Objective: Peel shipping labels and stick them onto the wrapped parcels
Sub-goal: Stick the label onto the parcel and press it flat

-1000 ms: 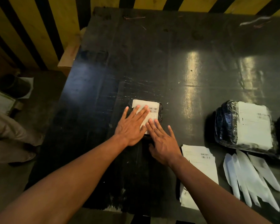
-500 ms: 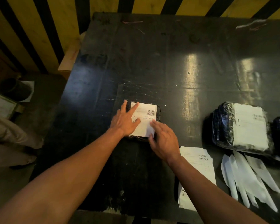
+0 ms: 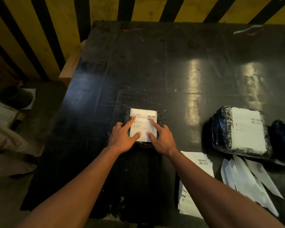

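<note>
Black film wraps the small parcel [image 3: 142, 129] lying flat on the dark tabletop [image 3: 155, 71] straight ahead of me, near the front edge. White label [image 3: 143, 125] covers most of its top face, long axis running away from me, barcode at the far right corner, print lines running left to right. My left hand [image 3: 122, 138] rests on the label's left side, forefinger stretched toward the far left corner and thumb pressed flat near the near edge; the fingers are straight, gripping nothing. My right hand [image 3: 162, 139] mirrors it on the right side, forefinger reaching up to the barcode, thumb tip pressing beside the left thumb, also open and flat.

Further right, well apart, sits a larger wrapped parcel [image 3: 238, 130] with its own label facing up, long axis also pointing away from me. A third dark bundle [image 3: 283, 134] touches its right side. Near my right forearm lies a stack of label sheets [image 3: 197, 163], and beside it a fan of peeled backing strips [image 3: 247, 181].
</note>
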A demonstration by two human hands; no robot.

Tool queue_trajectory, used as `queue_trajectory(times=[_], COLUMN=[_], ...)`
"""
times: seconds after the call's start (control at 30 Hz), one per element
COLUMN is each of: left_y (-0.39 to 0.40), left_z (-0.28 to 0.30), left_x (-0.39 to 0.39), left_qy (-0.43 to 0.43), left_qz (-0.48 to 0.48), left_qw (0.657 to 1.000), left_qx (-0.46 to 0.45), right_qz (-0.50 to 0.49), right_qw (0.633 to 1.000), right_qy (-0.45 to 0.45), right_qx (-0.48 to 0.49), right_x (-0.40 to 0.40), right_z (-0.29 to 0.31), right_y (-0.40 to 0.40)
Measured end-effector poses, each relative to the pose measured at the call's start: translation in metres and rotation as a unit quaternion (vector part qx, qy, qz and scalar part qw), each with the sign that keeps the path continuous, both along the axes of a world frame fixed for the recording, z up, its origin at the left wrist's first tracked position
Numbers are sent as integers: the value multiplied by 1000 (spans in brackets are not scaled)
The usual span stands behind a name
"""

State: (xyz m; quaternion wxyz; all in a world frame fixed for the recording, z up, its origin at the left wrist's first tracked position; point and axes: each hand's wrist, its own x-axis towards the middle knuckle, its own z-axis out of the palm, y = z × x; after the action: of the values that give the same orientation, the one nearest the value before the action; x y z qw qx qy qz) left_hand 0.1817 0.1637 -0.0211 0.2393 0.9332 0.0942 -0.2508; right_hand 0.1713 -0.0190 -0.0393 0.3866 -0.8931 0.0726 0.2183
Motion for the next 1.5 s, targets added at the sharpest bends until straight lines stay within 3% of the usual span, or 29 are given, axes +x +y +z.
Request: queue_trajectory(times=[0.23,0.5,0.73,0.97,1.27,1.4,1.5], left_y=[-45,-163,-272,-333,-316,-254,-181], left_z=[45,76,85,75,71,82,78], left_x=[-31,-43,-40,-35,-30,-27,-46], left_qy=[-33,-89,-93,-63,-62,-110,-99], left_qz=[-9,-33,-92,-133,-139,-78,-32], left_qw=[999,989,979,979,984,985,990], left_qx=[-23,-114,-157,-138,-96,-107,-97], right_qz=[-54,-122,-184,-190,-91,-90,-133], right_qw=[995,974,962,970,986,975,968], right_qy=[-75,-185,-201,-150,-122,-184,-205], right_qx=[24,-41,-39,-24,-74,-85,-57], right_x=[-33,-53,-61,-61,-65,-101,-139], right_z=[26,81,90,66,59,78,95], right_y=[-44,-163,-272,-335,-359,-370,-389])
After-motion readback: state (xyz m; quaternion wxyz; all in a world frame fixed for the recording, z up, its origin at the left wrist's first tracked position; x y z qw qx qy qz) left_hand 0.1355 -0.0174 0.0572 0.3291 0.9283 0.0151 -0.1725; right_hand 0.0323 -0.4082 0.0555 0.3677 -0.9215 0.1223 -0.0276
